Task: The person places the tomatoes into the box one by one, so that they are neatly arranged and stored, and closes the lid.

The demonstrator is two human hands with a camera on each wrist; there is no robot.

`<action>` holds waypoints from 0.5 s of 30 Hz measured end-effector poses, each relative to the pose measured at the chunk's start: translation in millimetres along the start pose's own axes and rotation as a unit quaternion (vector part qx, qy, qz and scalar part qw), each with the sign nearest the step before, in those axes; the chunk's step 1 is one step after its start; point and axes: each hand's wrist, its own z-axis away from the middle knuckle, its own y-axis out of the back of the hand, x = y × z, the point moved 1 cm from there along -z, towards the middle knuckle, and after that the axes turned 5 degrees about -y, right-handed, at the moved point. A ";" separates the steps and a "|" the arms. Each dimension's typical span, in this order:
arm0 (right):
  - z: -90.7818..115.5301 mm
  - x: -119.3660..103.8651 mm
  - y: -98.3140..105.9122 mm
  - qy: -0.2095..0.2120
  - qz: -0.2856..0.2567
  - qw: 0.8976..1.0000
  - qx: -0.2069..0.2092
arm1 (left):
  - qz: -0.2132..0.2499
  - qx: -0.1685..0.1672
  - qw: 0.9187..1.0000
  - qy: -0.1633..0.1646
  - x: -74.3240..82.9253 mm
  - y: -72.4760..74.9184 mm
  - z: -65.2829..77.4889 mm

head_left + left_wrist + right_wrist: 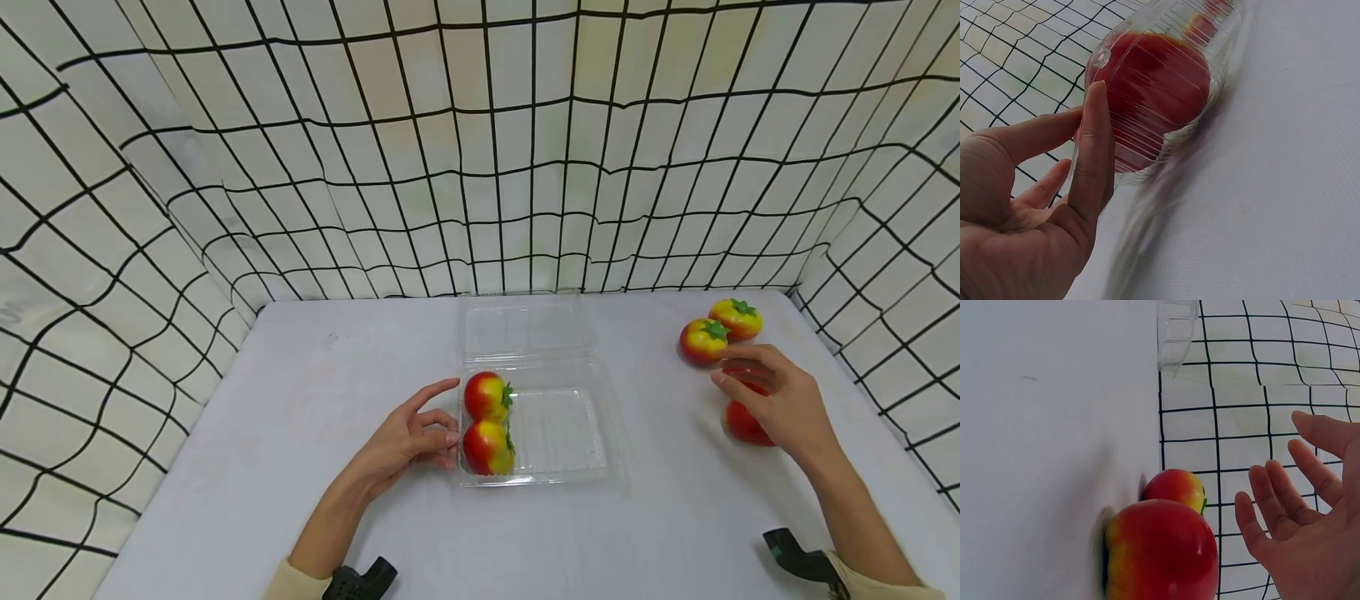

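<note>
My left hand (408, 442) is at the left side of a clear plastic clamshell box (558, 425), thumb and fingers pinching its rim. Inside the box, along that side, two red-and-yellow tomato-like fruits (487, 450) with green leafy tops sit one behind the other. Through the plastic, one red fruit (1154, 81) shows large in the left wrist view. My right hand (780, 400) hovers over a third fruit (746, 425) at the right, partly covering it. In the right wrist view its fingers (1272, 497) are loosely spread and hold nothing.
Two more such fruits (703, 342) lie together at the back right of the white table (337, 358). The box's lid (525, 327) is folded back toward the far edge. Black wire mesh (525, 167) over white panels encloses the back and sides.
</note>
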 end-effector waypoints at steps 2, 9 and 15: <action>1.0 2.0 2.4 -0.010 0.008 1.000 0.002 | 0.001 -0.001 1.000 0.000 -0.2 0.3 -0.1; 2.5 7.9 8.8 -0.036 0.021 0.999 0.005 | 0.004 -0.002 1.000 0.001 0.1 0.4 0.2; 3.0 12.8 13.2 -0.038 0.027 0.999 0.015 | 0.006 0.000 1.000 0.001 -0.1 0.2 0.2</action>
